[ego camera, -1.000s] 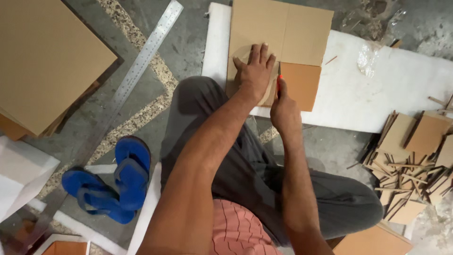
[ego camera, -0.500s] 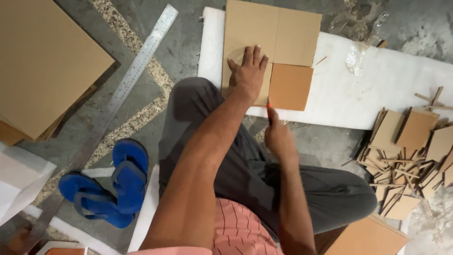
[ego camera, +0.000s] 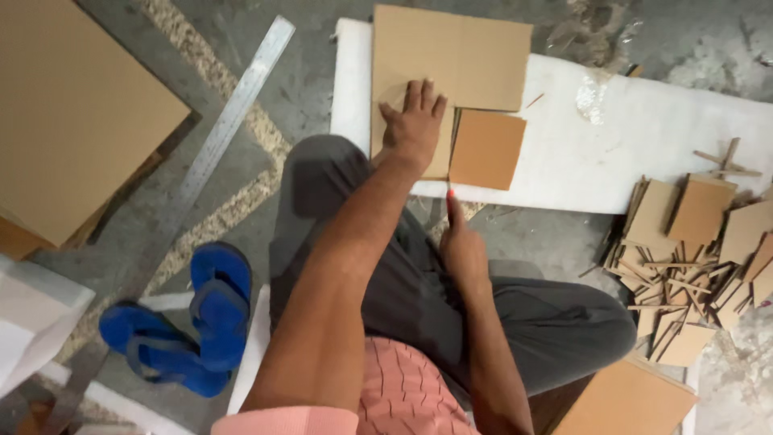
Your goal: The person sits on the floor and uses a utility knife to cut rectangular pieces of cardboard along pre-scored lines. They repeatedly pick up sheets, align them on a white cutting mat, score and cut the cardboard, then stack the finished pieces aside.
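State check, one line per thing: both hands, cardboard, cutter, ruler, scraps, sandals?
left hand: flat, pressing the cardboard sheet
right hand: closed on a red-tipped cutter, clear of the sheet
cardboard sheet: flat on white foam board
small square piece: cut loose, lying flat
steel ruler: on the floor, untouched
cardboard scraps: piled loosely
blue sandals: off, side by side

1. Two hands: the left hand (ego camera: 415, 125) lies flat on the cardboard, and the right hand (ego camera: 460, 246) is just below the white foam board's (ego camera: 644, 153) near edge.
2. One white foam board.
3. One large cardboard sheet (ego camera: 459, 56) on the foam board, and one small cardboard square (ego camera: 487, 149) just beside it.
4. One long metal ruler (ego camera: 217, 141), left of the foam board.
5. Two blue sandals (ego camera: 189, 322), well left and below the foam board.
6. One heap of cardboard offcuts (ego camera: 696, 250) at the foam board's right end; its pieces are too many to count.
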